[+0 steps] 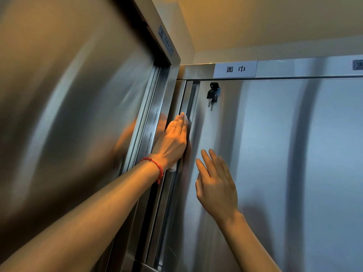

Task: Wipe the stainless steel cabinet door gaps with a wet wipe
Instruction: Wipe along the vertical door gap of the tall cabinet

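- Stainless steel cabinet door [275, 154], keys [211, 94] hung in lock.
- Wet wipe [185, 119] is pressed into door gap [189, 99] under flat left hand [173, 138].
- Right hand [215, 183] is laid flat on door, fingers straight.

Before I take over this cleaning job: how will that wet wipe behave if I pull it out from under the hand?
Probably limp and light: the wet wipe shows only as thin white edges peeking past the left hand pressing it into the door gap. Being damp, it may cling to the steel and could tear if dragged hard.
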